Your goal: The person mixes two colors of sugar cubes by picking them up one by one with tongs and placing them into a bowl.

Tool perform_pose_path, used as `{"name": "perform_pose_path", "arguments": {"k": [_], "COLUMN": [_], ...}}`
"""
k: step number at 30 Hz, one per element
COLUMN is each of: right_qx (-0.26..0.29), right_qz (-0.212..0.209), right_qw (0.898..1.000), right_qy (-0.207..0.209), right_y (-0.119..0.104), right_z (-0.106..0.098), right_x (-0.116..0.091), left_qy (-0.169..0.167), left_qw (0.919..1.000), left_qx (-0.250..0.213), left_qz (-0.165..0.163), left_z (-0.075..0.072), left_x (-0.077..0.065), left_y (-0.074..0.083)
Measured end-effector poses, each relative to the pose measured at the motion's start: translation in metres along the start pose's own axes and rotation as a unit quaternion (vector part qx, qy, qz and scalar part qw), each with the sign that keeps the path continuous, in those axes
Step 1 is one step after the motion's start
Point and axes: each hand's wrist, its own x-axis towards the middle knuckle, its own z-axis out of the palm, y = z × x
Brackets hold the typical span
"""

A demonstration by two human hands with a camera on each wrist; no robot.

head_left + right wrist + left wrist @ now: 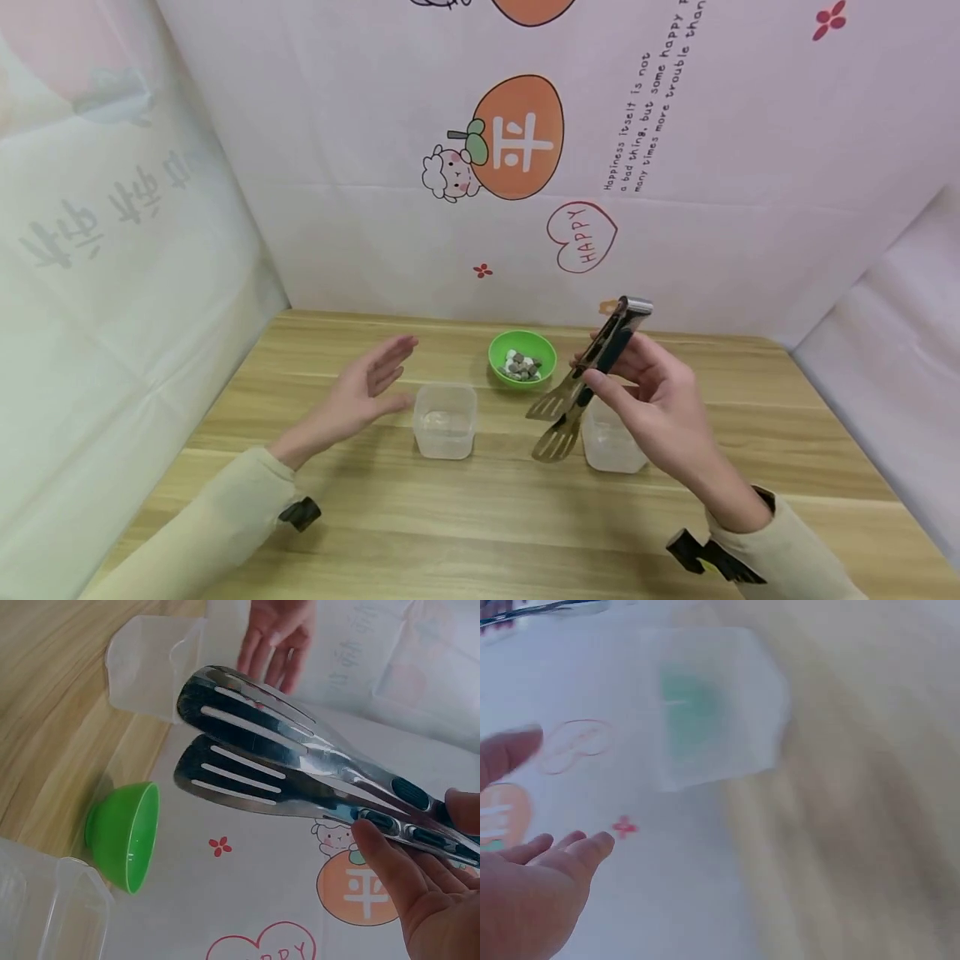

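My right hand point(660, 400) grips metal tongs point(600, 367) by their dark handles. The slotted ends point(240, 742) point down and left in the head view, a little apart, with nothing between them. Beneath that hand stands a clear plastic container point(611, 442), partly covered by the hand and tongs. My left hand point(367, 392) holds nothing; its fingers are extended beside a second clear container point(446, 425). Between and behind the containers sits a green bowl point(522, 337) with small brown and white pieces point(520, 365) in it.
All the containers stand on a wood-grain table point(450, 533). A printed white sheet point(360, 225) rises behind its back edge, and white fabric walls point(97, 250) flank both sides. In the left wrist view the picture is blurred.
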Motion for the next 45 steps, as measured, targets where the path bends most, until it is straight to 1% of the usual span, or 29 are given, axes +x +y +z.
{"name": "perform_pose_path", "arguments": {"k": [2,5,8,12,15,18,23,26,29,33,36,40,42,44,45], "right_qx": [0.004,0.009,-0.012,-0.069,-0.080,-0.063,-0.035,-0.003,0.030,0.083,0.137,0.188,0.192,0.182,0.174], "right_qz": [-0.003,-0.014,-0.032,-0.062,-0.079,-0.089,-0.063,-0.039,-0.026,-0.026,-0.026,-0.027,-0.011,0.003,0.020], "right_qw": [1.000,1.000,0.999,0.996,0.994,0.994,0.996,0.997,0.997,0.991,0.979,0.963,0.963,0.966,0.969], "right_qy": [-0.004,-0.009,-0.008,-0.002,-0.011,-0.029,-0.050,-0.063,-0.074,-0.104,-0.146,-0.192,-0.191,-0.182,-0.173], "right_y": [-0.001,-0.002,-0.001,0.002,0.006,0.009,0.007,0.005,0.004,0.005,0.008,0.012,0.013,0.014,0.014], "right_z": [-0.001,-0.001,-0.001,-0.003,-0.005,-0.006,-0.007,-0.009,-0.010,-0.013,-0.015,-0.018,-0.019,-0.020,-0.020], "right_x": [0.000,-0.002,-0.004,-0.006,-0.006,-0.005,-0.004,-0.004,-0.004,-0.006,-0.007,-0.007,-0.009,-0.010,-0.011], "left_qy": [0.012,0.021,0.030,0.042,0.046,0.049,0.051,0.054,0.058,0.069,0.082,0.094,0.095,0.093,0.092], "left_qw": [0.9997,0.9985,0.9965,0.9940,0.9928,0.9923,0.9914,0.9908,0.9916,0.9952,0.9961,0.9956,0.9955,0.9956,0.9957], "left_qx": [-0.007,-0.018,-0.023,-0.031,-0.037,-0.040,-0.047,-0.049,-0.045,-0.018,0.002,0.004,0.004,0.005,0.005], "left_qz": [0.021,0.048,0.074,0.096,0.104,0.107,0.111,0.114,0.107,0.067,0.032,0.010,0.007,0.005,0.003], "left_z": [-0.001,0.001,0.003,0.003,0.003,0.003,0.003,0.003,0.002,0.000,0.000,0.000,0.000,0.001,0.001], "left_x": [0.000,-0.002,-0.005,-0.011,-0.013,-0.014,-0.014,-0.015,-0.015,-0.014,-0.013,-0.013,-0.013,-0.013,-0.013], "left_y": [0.011,0.026,0.039,0.052,0.057,0.059,0.060,0.061,0.061,0.059,0.055,0.052,0.051,0.050,0.049]}}
